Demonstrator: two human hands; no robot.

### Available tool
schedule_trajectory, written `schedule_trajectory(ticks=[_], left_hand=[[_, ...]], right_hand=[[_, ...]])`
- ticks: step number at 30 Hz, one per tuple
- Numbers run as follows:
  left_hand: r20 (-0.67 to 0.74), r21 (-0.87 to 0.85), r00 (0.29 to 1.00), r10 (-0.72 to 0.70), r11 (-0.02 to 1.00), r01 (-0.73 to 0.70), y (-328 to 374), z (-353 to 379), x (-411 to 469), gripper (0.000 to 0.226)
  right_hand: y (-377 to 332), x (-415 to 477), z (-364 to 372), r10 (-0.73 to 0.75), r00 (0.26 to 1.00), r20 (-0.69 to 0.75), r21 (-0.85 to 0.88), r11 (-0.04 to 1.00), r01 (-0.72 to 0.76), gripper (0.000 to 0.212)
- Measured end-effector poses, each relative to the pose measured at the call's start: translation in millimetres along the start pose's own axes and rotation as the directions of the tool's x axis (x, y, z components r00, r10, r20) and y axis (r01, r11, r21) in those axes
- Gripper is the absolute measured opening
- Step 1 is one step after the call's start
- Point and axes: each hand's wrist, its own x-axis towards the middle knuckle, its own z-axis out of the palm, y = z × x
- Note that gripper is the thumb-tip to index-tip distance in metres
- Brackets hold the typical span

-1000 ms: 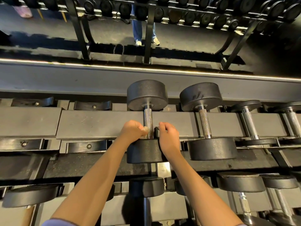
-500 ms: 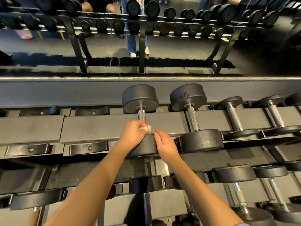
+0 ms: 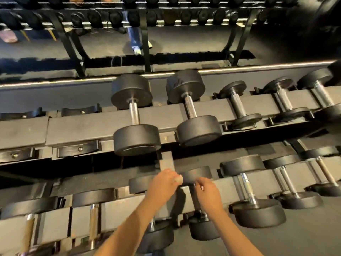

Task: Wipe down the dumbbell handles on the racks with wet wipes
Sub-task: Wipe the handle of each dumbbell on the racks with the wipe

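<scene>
Both hands dropped from the top dumbbell (image 3: 135, 115) to a lower handle (image 3: 193, 195); left hand (image 3: 162, 183) pinches the wipe (image 3: 178, 179), right hand (image 3: 209, 193) half open at three o'clock

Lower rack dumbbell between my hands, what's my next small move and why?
Probably bring the left hand, with the wet wipe pinched in it, down onto the handle of the lower-rack dumbbell and wrap it. The wipe sits beside that handle, not yet on it, and the right hand already reaches there.
</scene>
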Motion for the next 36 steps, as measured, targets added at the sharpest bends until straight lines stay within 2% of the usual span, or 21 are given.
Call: schedule_trajectory(ticks=[3,5,9,11,13,14,18,22,24,27,30,34,36], left_hand=[[0.067,-0.056,0.996,-0.061,0.996,0.064,1,57,-9,0.026],[0.059,-0.126,0.992,-0.112,0.985,0.118,1,91,-10,0.023],[-0.012,-0.267,0.974,-0.228,0.939,0.217,-4,145,0,0.017],[-0.068,-0.306,0.961,-0.268,0.923,0.235,-8,168,10,0.016],[-0.117,-0.356,0.949,-0.291,0.905,0.234,-12,190,21,0.013],[-0.131,-0.373,0.944,-0.304,0.897,0.238,-16,201,29,0.013],[-0.164,-0.395,0.91,-0.38,0.871,0.293,-28,238,60,0.018],[-0.28,-0.392,0.894,-0.349,0.892,0.225,-17,259,61,0.016],[-0.277,-0.439,0.906,-0.321,0.881,0.178,-16,265,50,0.014],[-0.273,-0.378,0.933,-0.232,0.918,0.118,-19,269,36,0.013],[-0.261,-0.391,0.938,-0.23,0.913,0.115,-22,266,36,0.019],[-0.409,-0.407,0.867,-0.283,0.907,0.105,-26,258,57,0.019],[-0.421,-0.403,0.855,-0.303,0.907,0.123,-25,261,60,0.017]], right_hand=[[50,-20,1,0.106,0.993,0.051,-0.039,0.994,-0.104,0.026],[80,-25,7,0.112,0.991,0.066,-0.087,0.99,-0.106,0.026],[128,-24,32,0.072,0.984,0.16,-0.27,0.962,-0.026,0.035],[145,-23,46,0.055,0.975,0.217,-0.357,0.934,0.027,0.049],[162,-20,60,0.013,0.974,0.228,-0.45,0.888,0.094,0.062],[170,-19,66,-0.015,0.979,0.202,-0.466,0.878,0.11,0.059],[187,-11,74,-0.114,0.983,0.141,-0.438,0.884,0.166,0.049],[196,-13,77,-0.198,0.979,0.053,-0.344,0.917,0.204,0.043],[197,-15,80,-0.214,0.977,0.014,-0.324,0.923,0.207,0.041],[199,-15,81,-0.217,0.976,-0.014,-0.301,0.932,0.203,0.042],[200,-16,82,-0.21,0.978,-0.015,-0.284,0.938,0.197,0.042],[201,-15,83,-0.199,0.979,-0.049,-0.239,0.954,0.182,0.042],[203,-15,83,-0.175,0.98,-0.094,-0.202,0.967,0.153,0.042]])
